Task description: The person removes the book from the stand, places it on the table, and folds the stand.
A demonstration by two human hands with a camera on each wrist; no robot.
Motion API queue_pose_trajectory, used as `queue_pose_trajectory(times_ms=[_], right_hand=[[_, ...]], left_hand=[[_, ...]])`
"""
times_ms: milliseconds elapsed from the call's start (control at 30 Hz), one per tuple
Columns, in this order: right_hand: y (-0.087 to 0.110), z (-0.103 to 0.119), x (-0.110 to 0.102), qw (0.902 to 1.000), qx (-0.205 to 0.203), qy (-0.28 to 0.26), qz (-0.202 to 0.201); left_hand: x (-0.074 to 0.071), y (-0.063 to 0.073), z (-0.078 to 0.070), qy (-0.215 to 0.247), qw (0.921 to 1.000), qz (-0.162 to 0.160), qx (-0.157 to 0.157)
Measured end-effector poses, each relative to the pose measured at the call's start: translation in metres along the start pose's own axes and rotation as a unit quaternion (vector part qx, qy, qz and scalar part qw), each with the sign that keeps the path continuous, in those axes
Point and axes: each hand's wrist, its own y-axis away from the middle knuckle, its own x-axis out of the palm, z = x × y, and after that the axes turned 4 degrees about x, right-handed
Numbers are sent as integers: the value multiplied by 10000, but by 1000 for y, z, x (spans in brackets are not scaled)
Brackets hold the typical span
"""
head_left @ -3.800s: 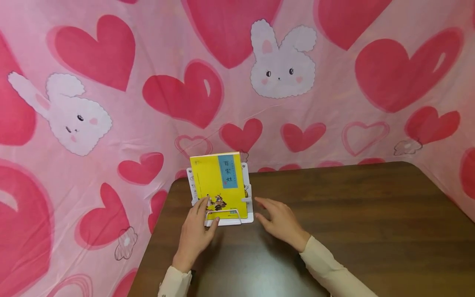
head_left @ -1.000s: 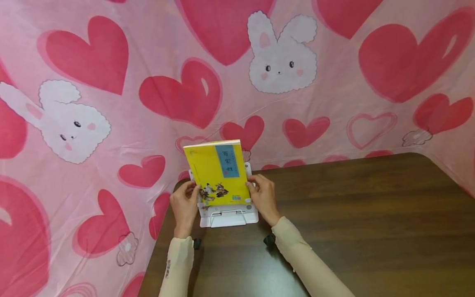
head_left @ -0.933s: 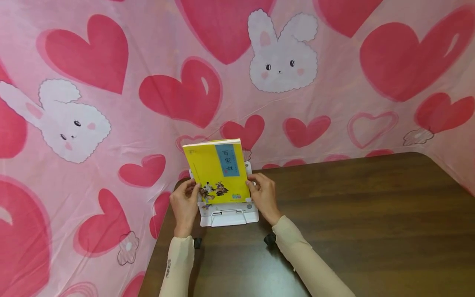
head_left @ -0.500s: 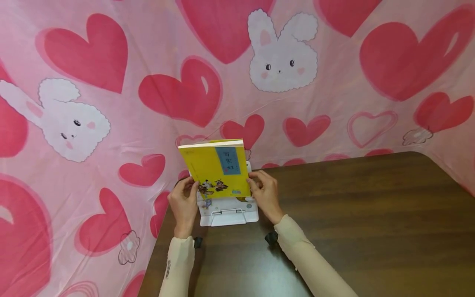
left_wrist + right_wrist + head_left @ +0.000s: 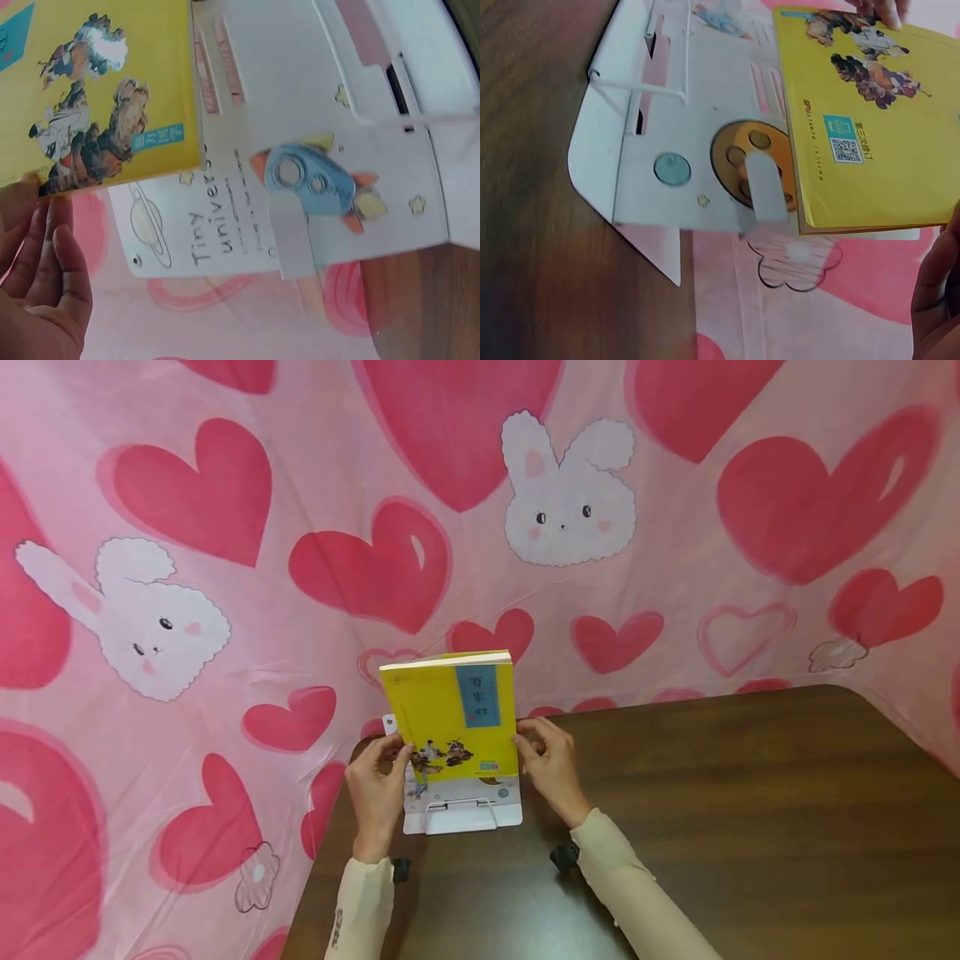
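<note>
White stand (image 5: 465,790) on brown table (image 5: 712,818), pink curtain (image 5: 585,585) behind; book (image 5: 442,714) blocks most of the stand's upper panel in head view. Vs 3.8 s ago: book's up out of the wire loop (image 5: 645,88), now held above it. Left hand (image 5: 378,789) and right hand (image 5: 555,764) pinch its 2 side edges.
</note>
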Motion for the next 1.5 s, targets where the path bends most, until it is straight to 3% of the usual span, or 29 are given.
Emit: queue_pose_trajectory(times_ms=[233, 467, 633, 800, 1000, 1267, 1500], right_hand=[[-6, 7, -20, 9990, 281, -188, 284], [-9, 12, -47, 9949, 571, -131, 816], [-11, 13, -65, 9872, 919, -325, 1263], [-10, 13, -80, 9813, 1129, -320, 1529], [-2, 9, -96, 9798, 1195, -197, 1589], [6, 7, -117, 9799, 1201, 32, 1592], [10, 4, -135, 9800, 1267, 234, 1516]], left_hand=[[7, 2, -13, 582, 9941, 239, -880], [9, 3, -22, 930, 9796, 770, -1607], [9, 4, -24, 1272, 9691, 1139, -1780], [12, 8, -27, 1686, 9535, 1454, -2033], [16, 13, -31, 2056, 9367, 1790, -2196], [25, 21, -42, 2282, 9243, 2083, -2239], [34, 23, -49, 2509, 9075, 2518, -2239]])
